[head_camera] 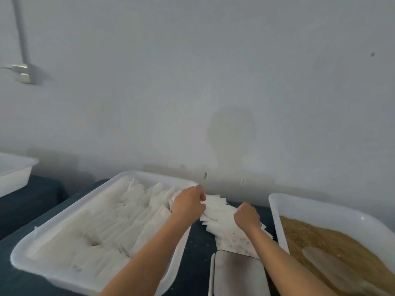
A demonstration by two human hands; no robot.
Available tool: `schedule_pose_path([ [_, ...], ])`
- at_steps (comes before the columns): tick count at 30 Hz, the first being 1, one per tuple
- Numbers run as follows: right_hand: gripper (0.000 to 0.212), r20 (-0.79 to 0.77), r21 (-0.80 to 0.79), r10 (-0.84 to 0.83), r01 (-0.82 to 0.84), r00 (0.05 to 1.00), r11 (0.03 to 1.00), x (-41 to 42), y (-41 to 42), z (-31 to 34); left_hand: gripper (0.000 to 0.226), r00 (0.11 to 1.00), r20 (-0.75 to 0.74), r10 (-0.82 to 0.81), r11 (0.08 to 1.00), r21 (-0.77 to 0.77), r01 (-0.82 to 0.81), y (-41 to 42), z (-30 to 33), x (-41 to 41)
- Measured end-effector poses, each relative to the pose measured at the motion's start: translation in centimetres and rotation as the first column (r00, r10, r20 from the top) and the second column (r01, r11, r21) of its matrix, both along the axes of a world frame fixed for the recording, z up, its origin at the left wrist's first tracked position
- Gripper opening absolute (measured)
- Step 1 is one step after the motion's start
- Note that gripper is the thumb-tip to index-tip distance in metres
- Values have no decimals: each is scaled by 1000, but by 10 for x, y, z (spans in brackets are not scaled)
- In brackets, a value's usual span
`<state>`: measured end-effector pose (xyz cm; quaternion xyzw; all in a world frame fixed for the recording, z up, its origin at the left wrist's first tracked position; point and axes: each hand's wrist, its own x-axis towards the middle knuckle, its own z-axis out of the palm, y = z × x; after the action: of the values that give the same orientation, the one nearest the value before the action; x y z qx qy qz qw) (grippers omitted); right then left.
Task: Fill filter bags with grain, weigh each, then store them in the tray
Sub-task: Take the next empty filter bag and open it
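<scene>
We saw both hands working at a loose stack of empty filter bags (220, 212) that lay on the dark table (32, 201) just right of the frame's centre, between two white trays. The left hand (188, 202) had its fingers curled over the upper end of the stack, pinching the top bags. The right hand (246, 216) gripped the same stack lower down, fingers bent round its edge. The bags fanned out between the two hands, and the lowest ones, speckled with small dark flecks, reached down to touch the scale (237, 272) at the bottom centre of the frame. We could see only its grey metal platform; any display was out of view.

The large tray (53, 221) filled the lower left of the frame and held rows of white filled bags (111, 223), packed side by side and leaning on one another. The left forearm crossed over its right rim. At the lower right stood the grain tray (275, 210), with tan grain (320, 238) heaped in it and a pale scoop (333, 268) lying on the grain. A third white tray (15, 174) showed partly at the left edge. On the grey wall at the upper left hung a pipe (21, 30) leading down to a small box fitting (24, 72).
</scene>
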<state>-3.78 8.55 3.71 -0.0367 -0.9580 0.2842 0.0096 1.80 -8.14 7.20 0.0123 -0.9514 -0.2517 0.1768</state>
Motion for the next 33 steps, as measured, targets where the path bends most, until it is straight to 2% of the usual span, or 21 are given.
schedule_pose_path([
  [3,47,105,140,-93,78,990,987,-4,13,-12,16,998,49,-41,999,-8,42,13,-10,-9],
  [6,56,107,227,-97,71,990,971,-8,17,-24,14,998,51,-44,999,-22,45,17,-23,-12],
  [9,51,63,304,-94,71,994,950,-11,19,-33,13,998,32,-48,998,-39,49,17,-32,-16],
  [13,32,-18,418,-58,60,998,907,-14,19,-30,13,997,14,-70,996,-60,71,18,-35,-18],
  [17,14,-121,465,29,31,992,885,-14,21,1,12,998,4,-66,997,-34,66,18,-34,-19],
  [18,22,-165,447,43,36,985,894,-15,25,12,11,998,4,-63,998,-15,63,19,-32,-18],
  [19,31,-206,418,60,32,977,908,-16,29,23,11,998,7,-64,998,6,64,21,-31,-17],
  [21,35,-294,325,81,20,952,946,-13,44,44,14,996,29,-88,993,82,85,28,-25,-17],
  [23,34,-361,224,87,-5,929,975,-7,66,64,18,987,61,-151,955,266,130,42,-16,-18],
  [25,35,-355,93,100,-71,930,993,3,91,84,24,968,82,-237,846,508,164,64,-3,-16],
  [27,35,-296,-167,112,-167,948,972,18,116,99,36,939,88,-332,697,694,181,92,9,-13],
  [28,33,-263,-321,126,-210,957,924,26,130,104,41,922,89,-377,622,762,180,109,14,-11],
  [30,30,-207,-517,167,-253,964,818,44,157,107,41,883,72,-464,487,853,187,141,20,-8],
  [33,30,-138,-639,237,-269,962,721,65,199,95,42,829,46,-558,310,938,156,186,18,-5],
])
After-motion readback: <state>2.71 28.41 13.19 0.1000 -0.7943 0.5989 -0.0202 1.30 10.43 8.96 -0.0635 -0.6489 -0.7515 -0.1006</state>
